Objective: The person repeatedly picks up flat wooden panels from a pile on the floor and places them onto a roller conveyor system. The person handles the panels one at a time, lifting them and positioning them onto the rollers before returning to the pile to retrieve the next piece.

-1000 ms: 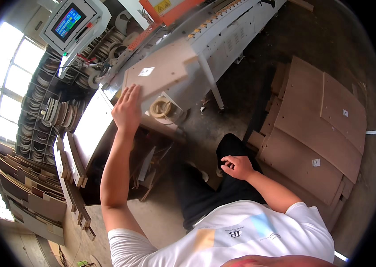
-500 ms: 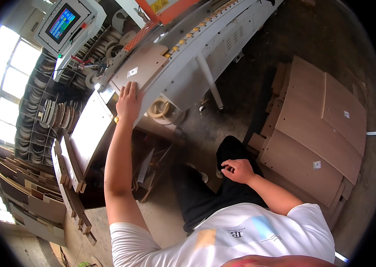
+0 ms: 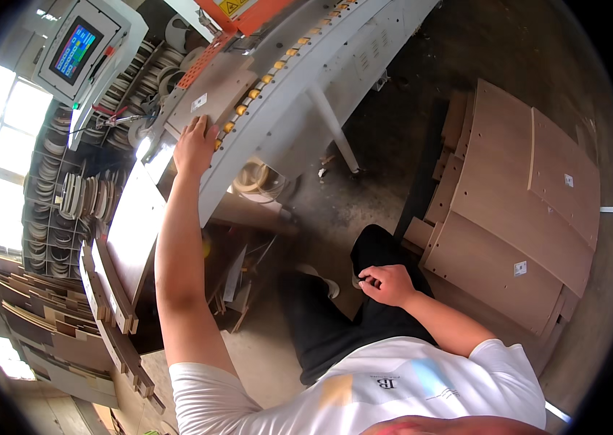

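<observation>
My left hand (image 3: 195,150) lies on the near end of a brown flat panel (image 3: 225,81), fingers stretched out over its surface. The panel rests on the bed of a grey machine (image 3: 288,109), beside a row of yellow rollers (image 3: 254,94), and has a small white label (image 3: 199,102) near my fingertips. An orange perforated guard (image 3: 205,64) stands along the panel's left side. My right hand (image 3: 391,285) hangs over my right thigh with its fingers curled in; nothing shows in it.
Brown panels (image 3: 495,174) are stacked low at the right. A control screen (image 3: 76,51) stands at the upper left, above racks of coiled edge strips (image 3: 89,194). A white-topped board (image 3: 129,232) and several narrow boards (image 3: 114,286) lie left of my arm. A machine leg (image 3: 334,134) slants down ahead.
The panel under my left hand has shifted left, off the yellow rollers, so more of them show. My left hand has moved with it. The right hand stays at my thigh.
</observation>
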Available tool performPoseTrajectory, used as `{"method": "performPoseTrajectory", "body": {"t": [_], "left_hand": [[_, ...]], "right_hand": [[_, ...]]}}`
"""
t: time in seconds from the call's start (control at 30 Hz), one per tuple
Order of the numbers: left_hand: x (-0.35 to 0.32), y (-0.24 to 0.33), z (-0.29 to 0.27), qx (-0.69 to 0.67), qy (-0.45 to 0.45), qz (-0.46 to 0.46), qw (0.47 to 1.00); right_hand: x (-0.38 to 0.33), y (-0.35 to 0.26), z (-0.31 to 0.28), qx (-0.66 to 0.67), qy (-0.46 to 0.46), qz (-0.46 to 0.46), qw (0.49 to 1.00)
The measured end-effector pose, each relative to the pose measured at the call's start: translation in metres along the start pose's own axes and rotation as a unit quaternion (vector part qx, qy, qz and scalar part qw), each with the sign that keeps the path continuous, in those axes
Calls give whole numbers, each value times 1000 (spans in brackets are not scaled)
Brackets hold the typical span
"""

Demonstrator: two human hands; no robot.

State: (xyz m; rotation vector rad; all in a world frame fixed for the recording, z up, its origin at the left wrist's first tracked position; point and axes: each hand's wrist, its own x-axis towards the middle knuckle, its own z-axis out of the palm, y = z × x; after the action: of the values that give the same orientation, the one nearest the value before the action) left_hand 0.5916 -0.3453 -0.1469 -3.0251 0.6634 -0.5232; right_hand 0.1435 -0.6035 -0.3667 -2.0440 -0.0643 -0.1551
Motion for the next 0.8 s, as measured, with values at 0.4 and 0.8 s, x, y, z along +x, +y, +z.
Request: {"method": "performPoseTrajectory", "body": {"t": [0.4,0.8], "left_hand": [[80,69,22,10,7,25,1000],[118,72,84,-53,64,72,994]], "right_hand": [[1,4,-6,40,-9,51,998],[11,110,-125,-132,290,100,943]]}}
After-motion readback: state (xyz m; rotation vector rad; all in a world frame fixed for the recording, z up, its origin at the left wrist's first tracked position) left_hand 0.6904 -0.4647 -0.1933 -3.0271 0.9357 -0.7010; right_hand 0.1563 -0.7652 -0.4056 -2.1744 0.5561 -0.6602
